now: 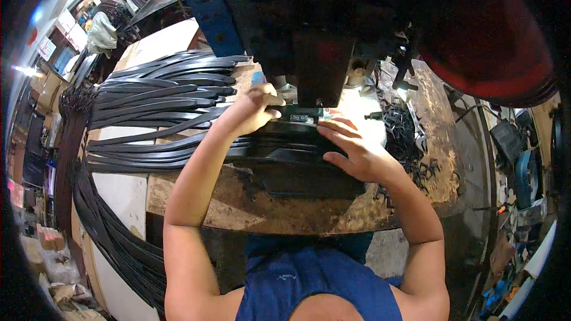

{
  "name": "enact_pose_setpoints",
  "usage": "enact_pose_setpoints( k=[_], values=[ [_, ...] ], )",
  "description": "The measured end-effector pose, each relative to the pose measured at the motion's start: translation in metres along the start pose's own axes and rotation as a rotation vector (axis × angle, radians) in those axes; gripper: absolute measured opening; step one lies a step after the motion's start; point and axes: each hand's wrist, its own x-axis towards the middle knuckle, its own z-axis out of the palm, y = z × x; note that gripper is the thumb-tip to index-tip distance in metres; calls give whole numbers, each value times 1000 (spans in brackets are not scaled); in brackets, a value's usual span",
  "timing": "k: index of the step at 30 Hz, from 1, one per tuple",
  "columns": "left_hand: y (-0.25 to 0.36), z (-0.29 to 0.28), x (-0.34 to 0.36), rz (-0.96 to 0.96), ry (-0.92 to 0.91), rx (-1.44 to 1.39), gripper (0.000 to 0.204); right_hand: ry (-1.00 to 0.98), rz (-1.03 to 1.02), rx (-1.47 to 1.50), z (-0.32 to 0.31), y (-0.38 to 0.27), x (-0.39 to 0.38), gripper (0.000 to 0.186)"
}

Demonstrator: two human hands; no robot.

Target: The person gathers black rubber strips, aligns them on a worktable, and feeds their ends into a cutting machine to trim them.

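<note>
My left hand (256,110) is bent with its fingers curled closed, at the left of a green block (303,113) under the press head (323,71). A black strap (196,120) runs from the pile on the left into this hand; its end is hidden. My right hand (355,151) lies at the right of the green block, fingers stretched out and thumb apart. Its fingertips touch the work area by the block. Below both hands is a dark flat base (315,181), with more black straps across its left part.
Many long black straps (160,89) lie on the left of the worn wooden table (238,202), some hanging over its edge (119,244). Black offcuts (401,134) are heaped right of the press. A big red wheel (488,41) hangs at upper right.
</note>
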Motion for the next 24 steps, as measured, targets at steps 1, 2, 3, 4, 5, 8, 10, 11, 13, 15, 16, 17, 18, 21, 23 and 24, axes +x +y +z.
enact_pose_setpoints(
  k=[1,2,3,4,5,8,10,11,13,15,16,17,18,21,23,24],
  values=[
    [1,0,0,-1,-8,7,27,-85,33,1,3,0,-2,51],
    [3,0,0,2,-10,6,27,-84,36,1,4,-1,-4,51],
    [6,0,1,9,-19,24,27,-88,48,-23,5,-3,-6,51],
    [8,0,1,13,-26,44,27,-93,55,-46,5,-5,-7,51],
    [9,0,1,12,-25,46,27,-92,53,-45,4,-4,-6,51],
    [5,4,5,48,-20,89,25,-51,34,24,-4,5,-2,51],
    [5,6,8,-11,-58,72,24,-66,93,-43,-2,8,0,52],
    [6,6,8,-10,-58,72,24,-99,89,-67,0,11,3,55],
    [8,6,9,-56,-68,45,24,-155,86,-116,2,11,4,62],
    [5,10,9,-24,-46,65,24,-163,99,-177,3,7,5,62],
    [5,11,8,7,-27,82,25,-174,114,-236,3,5,5,61],
    [5,12,8,5,-29,82,25,-175,113,-234,3,3,6,61],
    [5,13,9,-6,-38,86,25,-170,140,-201,1,1,8,63],
    [7,15,12,11,-18,62,23,-148,212,-166,-5,2,3,60],
    [6,14,6,61,55,7,24,-98,243,-174,-13,5,-7,54],
    [4,14,5,58,62,9,24,-63,282,-143,-22,3,-15,51]
  ],
)
